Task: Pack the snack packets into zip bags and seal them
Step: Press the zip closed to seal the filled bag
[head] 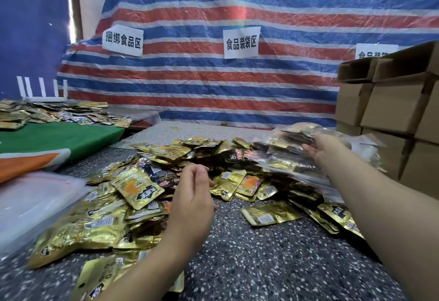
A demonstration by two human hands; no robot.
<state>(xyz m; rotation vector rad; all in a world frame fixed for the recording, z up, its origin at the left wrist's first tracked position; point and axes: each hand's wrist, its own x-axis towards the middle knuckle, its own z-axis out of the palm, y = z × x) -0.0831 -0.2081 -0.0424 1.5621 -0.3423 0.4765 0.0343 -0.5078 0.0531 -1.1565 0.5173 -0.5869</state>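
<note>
Gold and black snack packets (140,191) lie in a loose heap across the speckled table (249,260). My left hand (192,198) hovers over the middle of the heap with loosely curled fingers and holds nothing. My right hand (319,150) reaches far right, its fingers straight against the top of a stack of filled clear zip bags (287,151). A pile of empty clear zip bags (33,205) lies at the near left, beside the heap.
Stacked cardboard boxes (389,110) stand at the right, just behind the filled bags. A green and orange cloth (54,139) covers the surface on the left, with more packets (54,113) behind it. A striped tarp with paper signs (241,42) forms the back wall.
</note>
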